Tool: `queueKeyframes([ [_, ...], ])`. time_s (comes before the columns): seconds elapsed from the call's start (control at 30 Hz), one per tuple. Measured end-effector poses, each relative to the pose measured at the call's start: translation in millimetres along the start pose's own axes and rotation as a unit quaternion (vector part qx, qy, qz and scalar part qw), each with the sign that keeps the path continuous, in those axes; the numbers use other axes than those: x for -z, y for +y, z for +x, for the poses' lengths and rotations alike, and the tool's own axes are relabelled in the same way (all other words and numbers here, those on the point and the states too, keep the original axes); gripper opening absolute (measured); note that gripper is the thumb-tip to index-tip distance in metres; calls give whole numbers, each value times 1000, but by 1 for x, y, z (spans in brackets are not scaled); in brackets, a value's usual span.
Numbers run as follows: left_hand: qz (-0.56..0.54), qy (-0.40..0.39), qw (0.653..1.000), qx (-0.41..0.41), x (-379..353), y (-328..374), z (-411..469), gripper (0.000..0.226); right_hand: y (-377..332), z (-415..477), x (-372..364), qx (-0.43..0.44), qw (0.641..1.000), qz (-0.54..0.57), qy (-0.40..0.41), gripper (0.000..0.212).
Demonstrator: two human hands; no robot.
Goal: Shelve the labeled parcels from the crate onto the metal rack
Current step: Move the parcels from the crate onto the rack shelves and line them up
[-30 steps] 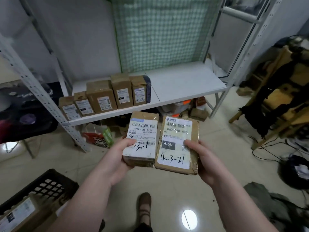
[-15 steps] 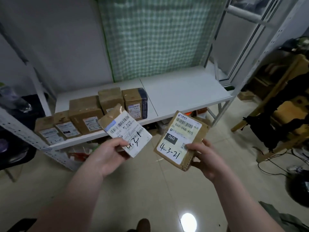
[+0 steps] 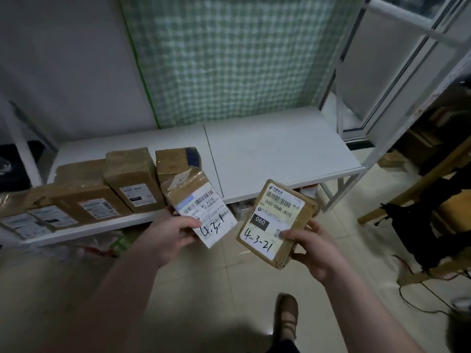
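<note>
Head, two held parcels (image 3: 274,222), five shelved parcels (image 3: 86,200)

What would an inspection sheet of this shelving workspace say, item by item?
Surface: white rack shelf, two boards meeting at a seam.
Job's things: five brown parcels in a row on the shelf's left half; parcel marked 4-3-1 and parcel marked 4-3-21 held in front of it; crate not in view.
Clutter: bags and boxes under the shelf.
Hands: left hand grips parcel marked 4-3-1; right hand grips parcel marked 4-3-21.
Cables: black cable on the floor at right.
Surroundings: green checked cloth behind the rack; wooden frame at right.
</note>
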State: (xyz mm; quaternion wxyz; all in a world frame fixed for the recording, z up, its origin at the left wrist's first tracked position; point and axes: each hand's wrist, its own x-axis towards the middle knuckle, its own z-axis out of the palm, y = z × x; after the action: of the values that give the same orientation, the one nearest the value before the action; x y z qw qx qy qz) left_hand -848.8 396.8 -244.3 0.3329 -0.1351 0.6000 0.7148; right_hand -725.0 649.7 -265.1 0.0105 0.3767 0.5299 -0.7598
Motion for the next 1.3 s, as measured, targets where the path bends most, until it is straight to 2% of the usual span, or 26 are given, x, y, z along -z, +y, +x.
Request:
queueKeyframes([
  [0.1, 10, 62, 998, -17, -36, -5, 41, 50, -30, 49, 28, -6, 999, -35, -32, 56],
  [0.23, -46, 142, 989, -22, -76, -14, 89, 70, -67, 99, 63, -12, 995, -80, -65, 62],
  [0.37, 4, 209, 978, -26, -98, -19, 124, 71, -80, 144, 76, -16, 991, -98, -89, 69],
  [0.67, 148, 198, 963, -104, -82, -58, 245, 89, -13, 250, 56, -34, 983, -47, -173, 66],
  [0.77, 147, 193, 962, -128, -69, -72, 289, 88, 11, 295, 43, -25, 976, -15, -216, 67],
  [0.9, 114, 134, 970, -168, -51, -92, 333, 89, 36, 347, 26, -26, 951, 83, -297, 52],
  [1.03, 130, 108, 959, -228, -32, -111, 360, 89, 62, 391, 16, 4, 914, 169, -369, 73],
  [1.1, 103, 101, 958, -249, -28, -118, 369, 83, 71, 404, 9, 30, 899, 193, -393, 67],
  [1.17, 73, 119, 953, -270, -26, -124, 378, 61, 77, 415, 1, 44, 890, 226, -393, 53],
  [1.23, 99, 169, 937, -288, -27, -135, 384, 35, 83, 428, -7, 23, 892, 266, -365, 38],
  [1.3, 166, 239, 902, -319, -30, -150, 386, 19, 86, 438, -14, -8, 897, 285, -338, 36],
])
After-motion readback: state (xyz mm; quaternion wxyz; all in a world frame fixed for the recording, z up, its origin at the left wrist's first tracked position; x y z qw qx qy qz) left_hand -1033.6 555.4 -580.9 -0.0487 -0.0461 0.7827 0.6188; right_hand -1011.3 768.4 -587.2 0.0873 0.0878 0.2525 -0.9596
